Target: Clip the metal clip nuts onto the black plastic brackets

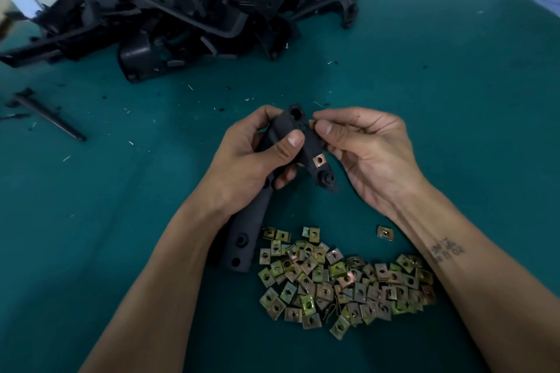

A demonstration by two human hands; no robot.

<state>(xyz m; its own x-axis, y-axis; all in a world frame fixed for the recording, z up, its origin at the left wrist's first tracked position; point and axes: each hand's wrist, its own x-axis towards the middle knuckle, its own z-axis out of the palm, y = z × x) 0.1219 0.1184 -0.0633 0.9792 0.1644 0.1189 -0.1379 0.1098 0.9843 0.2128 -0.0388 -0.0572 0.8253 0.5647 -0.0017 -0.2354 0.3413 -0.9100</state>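
Here, in the head view, the black plastic bracket (300, 142) was a long, matte, forked piece with round holes along its lower arm, held upright above the green table (454, 100). One copper-toned clip nut (319, 160) already sat clipped on its right leg. The left hand (260, 157) gripped the bracket's middle, thumb across the front. The right hand (360, 145) pinched a second clip nut (312, 123) between thumb and forefinger, touching the bracket's upper edge. Nearer the person lay a pile of loose clip nuts (345, 278), too many to count, with one stray nut (385, 232) apart. A heap of black brackets (181, 18) lay at the table's far side, their number unclear.
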